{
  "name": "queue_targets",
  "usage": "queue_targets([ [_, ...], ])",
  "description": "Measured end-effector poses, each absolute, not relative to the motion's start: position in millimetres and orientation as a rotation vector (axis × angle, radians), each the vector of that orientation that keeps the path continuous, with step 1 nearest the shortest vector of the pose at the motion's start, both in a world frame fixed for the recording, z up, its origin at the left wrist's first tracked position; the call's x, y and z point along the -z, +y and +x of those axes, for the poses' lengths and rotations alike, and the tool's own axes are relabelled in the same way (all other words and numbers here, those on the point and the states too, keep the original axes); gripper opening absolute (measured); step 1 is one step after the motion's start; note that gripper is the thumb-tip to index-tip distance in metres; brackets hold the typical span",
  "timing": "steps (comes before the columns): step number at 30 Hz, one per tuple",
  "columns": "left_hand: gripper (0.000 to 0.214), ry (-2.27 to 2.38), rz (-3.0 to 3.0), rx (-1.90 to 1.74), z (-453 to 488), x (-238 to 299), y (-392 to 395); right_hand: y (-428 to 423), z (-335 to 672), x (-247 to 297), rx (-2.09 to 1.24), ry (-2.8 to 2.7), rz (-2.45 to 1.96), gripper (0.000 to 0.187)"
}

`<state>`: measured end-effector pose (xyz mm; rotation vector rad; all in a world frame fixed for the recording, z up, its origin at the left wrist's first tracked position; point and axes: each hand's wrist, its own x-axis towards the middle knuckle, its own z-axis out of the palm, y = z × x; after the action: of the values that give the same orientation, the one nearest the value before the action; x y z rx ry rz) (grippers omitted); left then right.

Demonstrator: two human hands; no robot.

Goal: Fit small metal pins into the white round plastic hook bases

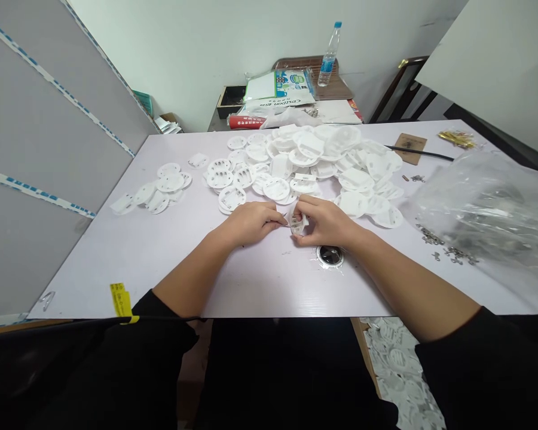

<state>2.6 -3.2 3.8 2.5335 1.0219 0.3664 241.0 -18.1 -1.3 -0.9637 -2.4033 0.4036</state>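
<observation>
Sleeves (468,364): black, reaching over the desk (251,286) edge
Right hand (325,222): grasping small white plastic piece (297,227), just above desk
Left hand (251,222): fingertips at that piece, grip too small to tell
Risk: slipping fingers, piece lost among white plastic discs (296,161) close by

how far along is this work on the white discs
Hard to say exactly. The small group of discs set apart on the left may be done. In hand: a small white piece pinched between left hand and right hand. Left: the large disc heap and metal clips spilling from the clear plastic bag.
</observation>
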Motion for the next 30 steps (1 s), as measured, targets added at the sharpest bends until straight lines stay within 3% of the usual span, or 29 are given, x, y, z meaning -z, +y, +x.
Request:
queue_targets([
  [15,0.026,1.104,2.535,-0.380,15.6,0.1,-8.6,-18.4,238.5,2.2,-0.443,-2.396,-0.913,0.023],
  [23,0.028,1.100,2.528,-0.355,10.5,-3.8,-6.1,-16.2,240.5,4.4,-0.406,-2.373,-0.932,0.029],
  [26,0.025,1.065,2.420,-0.536,1.7,-7.9,-1.0,-16.1,239.1,5.4,-0.355,-2.231,-0.906,0.034],
  [30,0.030,0.949,2.136,-0.753,-1.4,-14.3,1.5,-17.9,232.2,5.4,-0.742,-1.787,-1.012,0.045],
])
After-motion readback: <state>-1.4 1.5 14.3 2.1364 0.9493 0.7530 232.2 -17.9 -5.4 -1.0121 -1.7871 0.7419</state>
